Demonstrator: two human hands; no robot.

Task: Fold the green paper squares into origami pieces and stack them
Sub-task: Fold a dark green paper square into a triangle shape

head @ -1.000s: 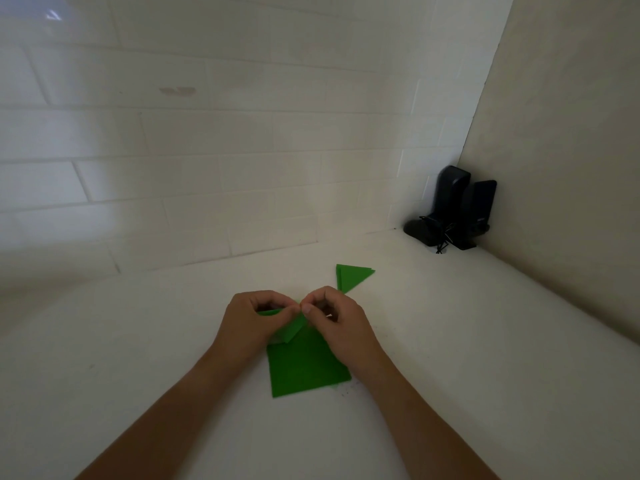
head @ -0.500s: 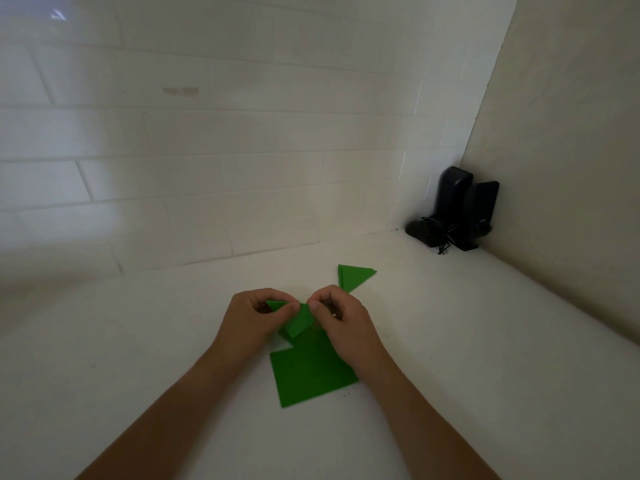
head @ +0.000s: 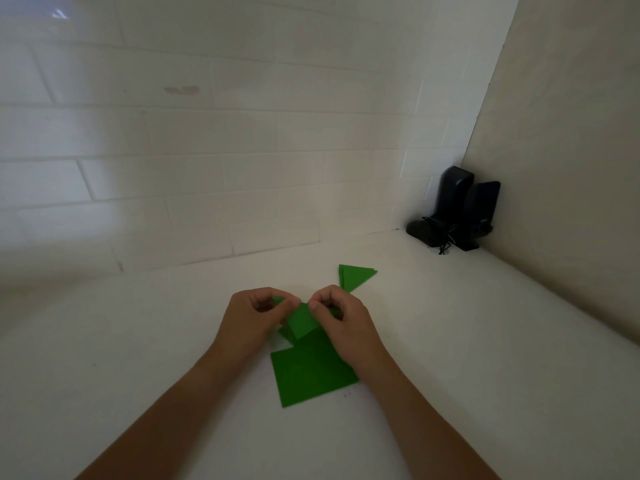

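My left hand (head: 251,322) and my right hand (head: 343,323) pinch a small green folded paper piece (head: 301,322) between thumbs and forefingers, held just above the white counter (head: 450,341). Its point hangs down toward a flat pile of green paper squares (head: 311,374) lying under my hands. Beyond my right hand, a stack of folded green triangles (head: 355,276) rests on the counter. Parts of the held piece are hidden by my fingers.
Black speakers with a tangled cord (head: 453,213) stand in the far right corner. A white tiled wall (head: 207,150) runs along the back and a plain beige wall (head: 571,168) closes the right side.
The held piece has tightened into a smaller triangle between my fingertips. My hands lifted slightly, showing more of the flat squares below.
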